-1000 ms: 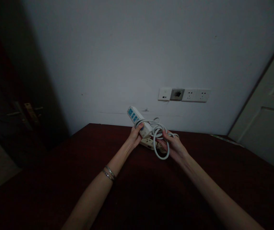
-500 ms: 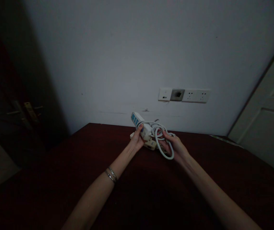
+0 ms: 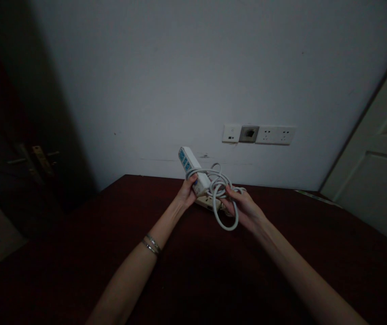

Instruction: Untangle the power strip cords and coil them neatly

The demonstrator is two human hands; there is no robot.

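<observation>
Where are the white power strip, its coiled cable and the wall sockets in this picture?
power strip (image 3: 189,167), head view, on the middle of its long body.
coiled cable (image 3: 218,184), head view, on the bunched loops.
wall sockets (image 3: 275,135), head view, on the white double plate.

The power strip (image 3: 191,169) sits in the left hand (image 3: 187,194), above the table (image 3: 112,225). Its cord (image 3: 223,195) hangs just to the right, looped in the right hand (image 3: 244,210). A second strip (image 3: 208,202) lies on the table under both. The wall sockets (image 3: 258,134) are behind them, with the left door (image 3: 27,158) and the right door (image 3: 376,180) at the sides.
</observation>
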